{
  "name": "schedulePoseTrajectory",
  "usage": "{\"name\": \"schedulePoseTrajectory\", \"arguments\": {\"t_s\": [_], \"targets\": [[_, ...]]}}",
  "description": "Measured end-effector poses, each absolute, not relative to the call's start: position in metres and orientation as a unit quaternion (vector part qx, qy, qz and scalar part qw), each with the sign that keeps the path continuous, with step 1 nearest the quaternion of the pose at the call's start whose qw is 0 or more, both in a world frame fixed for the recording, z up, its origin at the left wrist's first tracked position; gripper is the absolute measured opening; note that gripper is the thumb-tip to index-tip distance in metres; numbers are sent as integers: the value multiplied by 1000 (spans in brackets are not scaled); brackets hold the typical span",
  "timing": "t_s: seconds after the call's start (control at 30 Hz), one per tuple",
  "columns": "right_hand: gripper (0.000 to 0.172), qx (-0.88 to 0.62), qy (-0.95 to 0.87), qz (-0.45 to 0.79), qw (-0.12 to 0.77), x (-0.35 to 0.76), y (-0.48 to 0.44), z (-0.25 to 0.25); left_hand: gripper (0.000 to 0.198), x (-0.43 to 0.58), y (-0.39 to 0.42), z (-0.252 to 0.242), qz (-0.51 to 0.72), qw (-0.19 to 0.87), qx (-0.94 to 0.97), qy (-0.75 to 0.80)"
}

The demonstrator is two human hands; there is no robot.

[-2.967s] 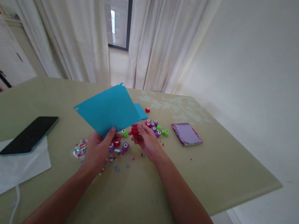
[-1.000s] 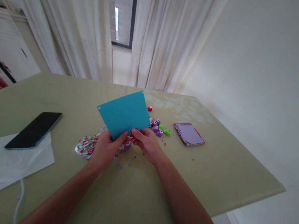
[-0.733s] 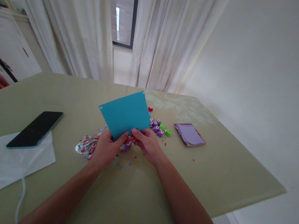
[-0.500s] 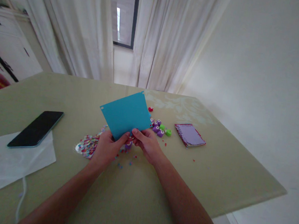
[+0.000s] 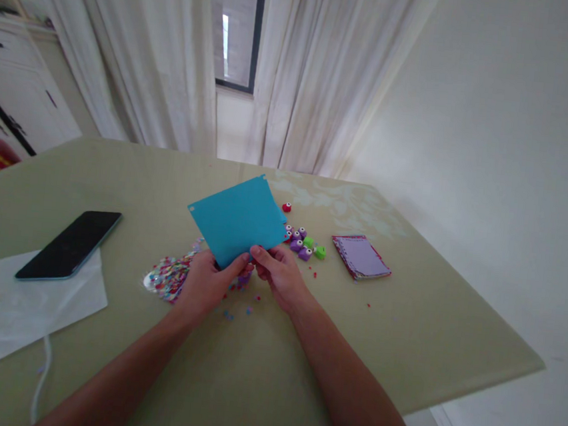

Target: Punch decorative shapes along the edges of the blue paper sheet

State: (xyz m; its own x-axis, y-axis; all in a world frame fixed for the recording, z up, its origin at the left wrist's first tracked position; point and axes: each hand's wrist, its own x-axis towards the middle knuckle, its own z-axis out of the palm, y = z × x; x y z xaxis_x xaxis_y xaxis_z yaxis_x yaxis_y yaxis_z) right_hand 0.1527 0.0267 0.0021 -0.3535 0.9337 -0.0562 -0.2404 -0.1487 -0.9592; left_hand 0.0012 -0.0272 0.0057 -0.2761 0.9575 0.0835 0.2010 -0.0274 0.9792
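A sheet of blue paper (image 5: 238,220) is held up, tilted, over the middle of the table, with small cut-outs at its far corners. My left hand (image 5: 210,276) is closed on its near edge, thumb on top. My right hand (image 5: 278,273) pinches the same edge close beside the left thumb; its other fingers are curled beneath. Something purple shows just below the fingertips, but I cannot make out whether it is held. Left of my left hand lies a heap of colourful paper confetti (image 5: 170,277), partly covered by it. Several small purple, green and red craft punches (image 5: 304,254) sit behind my right hand.
A stack of cut paper (image 5: 361,256), lilac on top, lies to the right. At the left, a black phone (image 5: 72,246) rests on a white sheet (image 5: 48,311), near a white cable (image 5: 42,377). Loose confetti bits dot the table (image 5: 452,343). A wall stands at the right.
The blue paper has shifted slightly left and its far edge has tipped a little lower. Both hands keep their hold in nearly the same place.
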Motion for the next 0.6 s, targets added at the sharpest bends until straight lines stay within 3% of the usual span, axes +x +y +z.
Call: {"name": "schedulePoseTrajectory", "arguments": {"t_s": [0.3,0.4,0.6], "targets": [[43,-339,-523,656,427,169,33,12,33,0,-29,19,564,346,432,612],[39,-382,-621,548,409,187,44,15,34,-1,-29,23,573,359,399,620],[17,-463,-798,295,248,192,48,-2,38,-2,-28,16,580,364,398,610]]}}
